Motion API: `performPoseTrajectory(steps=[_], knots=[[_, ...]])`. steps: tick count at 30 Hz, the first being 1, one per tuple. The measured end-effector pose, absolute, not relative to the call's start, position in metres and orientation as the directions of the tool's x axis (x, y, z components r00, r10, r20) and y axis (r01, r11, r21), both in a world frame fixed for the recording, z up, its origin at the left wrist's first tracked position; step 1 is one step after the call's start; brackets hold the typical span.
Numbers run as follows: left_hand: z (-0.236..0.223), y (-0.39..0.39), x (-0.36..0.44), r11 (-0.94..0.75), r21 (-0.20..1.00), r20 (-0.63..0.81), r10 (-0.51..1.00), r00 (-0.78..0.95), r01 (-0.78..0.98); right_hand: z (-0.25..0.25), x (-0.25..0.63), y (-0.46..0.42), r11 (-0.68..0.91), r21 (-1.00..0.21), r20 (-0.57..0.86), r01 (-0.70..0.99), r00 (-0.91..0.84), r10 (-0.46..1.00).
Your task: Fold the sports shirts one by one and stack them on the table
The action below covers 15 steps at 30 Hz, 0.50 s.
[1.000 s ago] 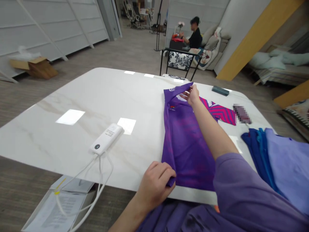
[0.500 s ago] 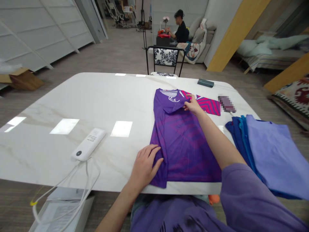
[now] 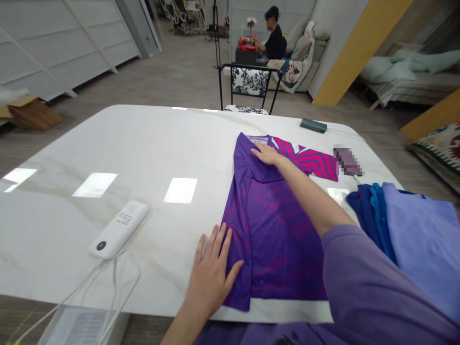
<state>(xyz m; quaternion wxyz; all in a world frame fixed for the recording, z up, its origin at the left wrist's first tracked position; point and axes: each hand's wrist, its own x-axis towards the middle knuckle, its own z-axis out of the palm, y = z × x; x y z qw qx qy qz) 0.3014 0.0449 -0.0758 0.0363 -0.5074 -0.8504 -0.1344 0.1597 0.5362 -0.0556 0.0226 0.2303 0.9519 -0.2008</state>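
A purple jersey [image 3: 276, 230] with a pink-striped sleeve [image 3: 312, 162] lies folded lengthwise on the white marble table [image 3: 143, 148]. My left hand [image 3: 212, 273] rests flat with its fingers spread, on the jersey's lower left edge by the table's near side. My right hand [image 3: 266, 154] lies flat and open on the folded shoulder near the collar, with my purple sleeve [image 3: 370, 292] reaching across the cloth.
A white power bank [image 3: 119, 229] with cables sits left of the jersey. Blue folded garments [image 3: 406, 225] are stacked at the right. A dark phone [image 3: 313, 126] and a blurred object [image 3: 348, 160] lie at the far right. A patterned chair [image 3: 248, 86] stands behind the table; a person [image 3: 273, 38] sits far back.
Both hands let go of the jersey's edges and flattened onto it. The left side of the jersey, lifted a second ago, now lies folded flat on the table.
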Motion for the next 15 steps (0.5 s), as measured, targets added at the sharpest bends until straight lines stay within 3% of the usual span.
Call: performPoseTrajectory(steps=[6, 13, 15], knots=[[-0.078, 0.042, 0.305, 0.517, 0.231, 0.173, 0.812, -0.557, 0.824, -0.078, 0.146, 0.564, 0.852, -0.283, -0.116, 0.441, -0.897, 0.426], [-0.07, 0.056, 0.29, 0.417, 0.253, 0.16, 0.872, -0.463, 0.873, -0.064, 0.1, 0.561, 0.882, -0.341, 0.06, 0.326, -0.928, 0.367], [-0.069, 0.064, 0.285, 0.362, 0.263, 0.158, 0.898, -0.41, 0.894, -0.058, 0.075, 0.557, 0.844, -0.379, 0.081, 0.379, -0.895, 0.438]])
